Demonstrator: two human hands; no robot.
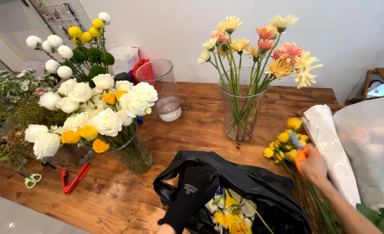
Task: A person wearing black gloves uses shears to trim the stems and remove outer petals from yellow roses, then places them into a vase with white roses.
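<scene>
My left hand wears a black glove and rests on the rim of an open black plastic bag that holds yellow and white flower scraps. My right hand, bare, grips an orange-handled tool against a bunch of small yellow flowers lying on the wooden table. The bunch's green stems run down under my right forearm.
A tall glass vase of yellow and pink gerberas stands behind the bag. Left of it sit an empty glass vase and a vase of white and yellow roses. White wrapping paper lies right. Green scissors and a red tool lie front left.
</scene>
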